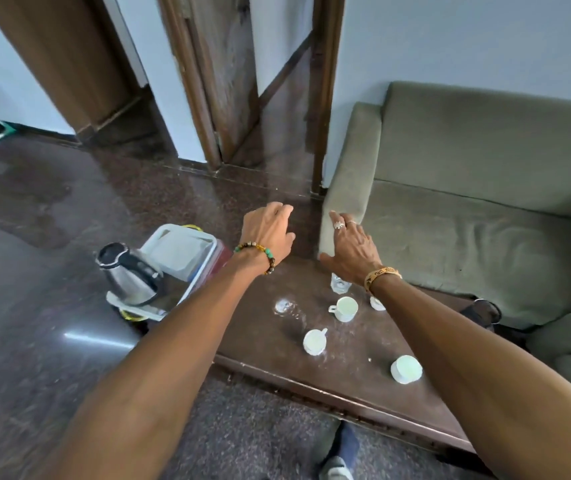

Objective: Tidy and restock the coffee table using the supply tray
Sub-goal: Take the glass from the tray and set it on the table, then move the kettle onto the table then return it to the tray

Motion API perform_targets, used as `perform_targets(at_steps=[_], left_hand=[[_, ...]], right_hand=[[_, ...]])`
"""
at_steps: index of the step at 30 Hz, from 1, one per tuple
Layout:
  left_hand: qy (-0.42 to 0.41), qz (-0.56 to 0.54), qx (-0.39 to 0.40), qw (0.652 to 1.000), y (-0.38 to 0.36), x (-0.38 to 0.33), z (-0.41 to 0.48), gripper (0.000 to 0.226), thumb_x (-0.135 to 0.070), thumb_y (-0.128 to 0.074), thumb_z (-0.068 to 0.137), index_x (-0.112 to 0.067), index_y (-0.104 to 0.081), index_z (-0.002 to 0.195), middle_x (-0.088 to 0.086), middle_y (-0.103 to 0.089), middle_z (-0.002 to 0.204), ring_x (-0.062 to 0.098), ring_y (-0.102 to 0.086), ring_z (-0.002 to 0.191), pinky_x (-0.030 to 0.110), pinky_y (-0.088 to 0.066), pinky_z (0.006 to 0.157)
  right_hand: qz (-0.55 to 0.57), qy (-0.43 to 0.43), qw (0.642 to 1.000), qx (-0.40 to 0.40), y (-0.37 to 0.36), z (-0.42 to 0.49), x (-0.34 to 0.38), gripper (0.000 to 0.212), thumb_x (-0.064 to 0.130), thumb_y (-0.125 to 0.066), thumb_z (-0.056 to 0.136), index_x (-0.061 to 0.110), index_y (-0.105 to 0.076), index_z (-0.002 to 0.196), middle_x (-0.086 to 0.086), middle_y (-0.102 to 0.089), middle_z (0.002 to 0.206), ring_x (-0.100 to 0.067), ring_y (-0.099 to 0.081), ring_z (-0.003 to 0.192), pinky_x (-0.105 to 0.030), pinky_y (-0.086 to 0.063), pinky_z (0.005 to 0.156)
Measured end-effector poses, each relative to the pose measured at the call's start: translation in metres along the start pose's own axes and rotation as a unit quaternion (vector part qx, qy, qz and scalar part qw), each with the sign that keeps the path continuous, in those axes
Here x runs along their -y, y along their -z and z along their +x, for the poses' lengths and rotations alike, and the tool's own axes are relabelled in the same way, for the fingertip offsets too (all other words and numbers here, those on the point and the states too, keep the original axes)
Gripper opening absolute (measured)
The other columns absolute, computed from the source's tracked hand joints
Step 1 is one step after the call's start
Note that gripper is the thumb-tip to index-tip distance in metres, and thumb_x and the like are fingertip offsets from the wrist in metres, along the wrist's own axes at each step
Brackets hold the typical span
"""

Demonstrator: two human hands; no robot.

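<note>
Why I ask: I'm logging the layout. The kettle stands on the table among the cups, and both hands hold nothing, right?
Not quite. The head view shows the kettle standing in the tray, left of the table, not on it. The cups are on the table, and the left hand and right hand hold nothing.

Readable text: none can be made out with certainty.
Yellow fabric wristband [382,275]: worn on the wrist of the right hand [353,244], above the far end of the dark brown wooden table [356,355]. Dark printed characters run along the band, but it is curled and they are too small to read.
Small clear bottle [338,284]: stands on the table just under that wristband. It is blurred, so any label cannot be told.
</note>
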State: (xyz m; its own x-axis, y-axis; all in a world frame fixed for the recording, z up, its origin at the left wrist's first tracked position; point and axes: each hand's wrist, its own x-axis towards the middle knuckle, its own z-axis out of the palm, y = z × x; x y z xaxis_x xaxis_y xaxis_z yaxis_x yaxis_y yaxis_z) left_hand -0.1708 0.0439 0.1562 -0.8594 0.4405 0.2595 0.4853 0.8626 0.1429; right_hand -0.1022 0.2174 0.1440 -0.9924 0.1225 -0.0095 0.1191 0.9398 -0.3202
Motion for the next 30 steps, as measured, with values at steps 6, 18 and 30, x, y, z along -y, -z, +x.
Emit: perform_targets(at_steps=[6, 18, 30], left_hand=[[0.027, 0.003, -0.01, 1.0, 0.043, 0.023, -0.03, 0.052, -0.037, -0.066, 0.084, -0.02, -0.051, 0.131, 0.005, -0.057, 0.132, 0.024, -0.062, 0.11, 0.04, -0.05, 0.092], [0.149, -0.006, 0.026, 0.988, 0.009, 0.035, -0.106, 0.043, -0.035, -0.066, 0.083, -0.019, -0.055, 0.121, 0.004, -0.061, 0.12, 0.026, -0.061, 0.108, 0.04, -0.05, 0.088], [0.246, 0.0, 0.04, 0.968, -0.001, 0.039, -0.156, 0.049, -0.034, -0.068, 0.081, -0.018, -0.053, 0.124, 0.009, -0.059, 0.123, 0.032, -0.061, 0.109, 0.044, -0.052, 0.09]], right_hand=[[-0.006, 0.025, 1.0, -0.012, 0.012, -0.019, 0.04, 0.096, 0.04, -0.071, 0.083, 0.009, -0.019, 0.157, -0.014, -0.037, 0.149, -0.036, -0.047, 0.132, -0.047, -0.041, 0.107], [0.011, 0.092, 0.993, 0.068, -0.038, -0.043, 0.051, 0.093, 0.036, -0.071, 0.085, 0.011, -0.018, 0.156, -0.012, -0.035, 0.149, -0.035, -0.045, 0.132, -0.049, -0.042, 0.108], [0.002, 0.181, 0.978, 0.106, -0.069, -0.05, 0.067, 0.093, 0.034, -0.071, 0.085, 0.011, -0.017, 0.156, -0.012, -0.035, 0.151, -0.035, -0.045, 0.133, -0.048, -0.042, 0.108]])
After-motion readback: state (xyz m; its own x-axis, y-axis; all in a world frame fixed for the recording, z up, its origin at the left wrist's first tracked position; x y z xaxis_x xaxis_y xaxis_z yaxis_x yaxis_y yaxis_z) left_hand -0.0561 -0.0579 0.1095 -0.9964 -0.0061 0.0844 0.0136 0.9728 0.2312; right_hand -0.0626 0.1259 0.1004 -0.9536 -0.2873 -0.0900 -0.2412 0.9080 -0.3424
